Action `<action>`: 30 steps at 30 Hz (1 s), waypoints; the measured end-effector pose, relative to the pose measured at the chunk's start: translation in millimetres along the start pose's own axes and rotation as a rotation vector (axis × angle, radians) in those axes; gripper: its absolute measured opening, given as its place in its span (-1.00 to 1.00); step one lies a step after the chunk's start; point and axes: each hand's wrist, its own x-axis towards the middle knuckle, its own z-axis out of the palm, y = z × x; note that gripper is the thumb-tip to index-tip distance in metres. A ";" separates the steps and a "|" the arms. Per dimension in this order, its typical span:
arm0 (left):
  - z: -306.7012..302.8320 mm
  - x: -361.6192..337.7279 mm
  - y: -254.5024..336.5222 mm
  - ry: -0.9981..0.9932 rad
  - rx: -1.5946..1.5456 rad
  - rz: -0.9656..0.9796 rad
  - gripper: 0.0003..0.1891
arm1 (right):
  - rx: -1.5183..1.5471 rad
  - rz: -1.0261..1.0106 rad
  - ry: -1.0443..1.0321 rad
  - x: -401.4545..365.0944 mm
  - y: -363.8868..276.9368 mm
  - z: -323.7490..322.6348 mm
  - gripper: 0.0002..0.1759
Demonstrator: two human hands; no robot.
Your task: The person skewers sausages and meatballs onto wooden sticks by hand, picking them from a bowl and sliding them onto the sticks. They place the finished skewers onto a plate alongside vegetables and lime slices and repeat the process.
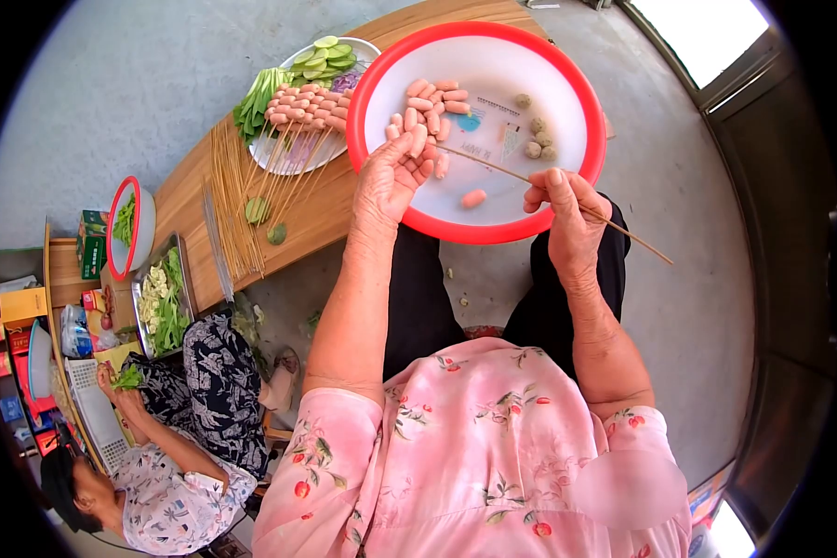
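Note:
My left hand (392, 177) pinches a small sausage (418, 139) over the left side of a white basin with a red rim (597, 121). In my right hand (569, 216) is a thin wooden skewer (493, 167), gripped between thumb and fingers. The skewer's far end reaches up to the sausage in my left hand. Loose small sausages (432, 104) lie heaped in the basin beyond my left hand, and a single one (474, 198) rests nearer to me. Several greyish meatballs (536, 149) sit along the basin's right side.
Left of the basin, an oval white plate (260, 166) carries skewered sausages (309, 107), cucumber slices (325, 58) and greens. Bare skewers (232, 214) lie across the wooden table (181, 200). At lower left a seated person (177, 484) holds leafy greens beside a metal tray (188, 284).

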 end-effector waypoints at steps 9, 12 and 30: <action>1.2 -1.9 0.3 -0.027 0.014 -0.015 -0.79 | -0.011 0.018 -0.009 0.6 1.6 2.3 -0.71; -0.7 0.2 0.2 -0.081 -0.007 -0.053 -0.79 | 0.010 0.054 -0.022 1.9 4.1 2.9 -0.71; 26.5 -4.4 -18.7 -0.031 0.314 -0.116 -0.65 | 0.043 0.133 0.035 6.8 21.2 5.2 -0.69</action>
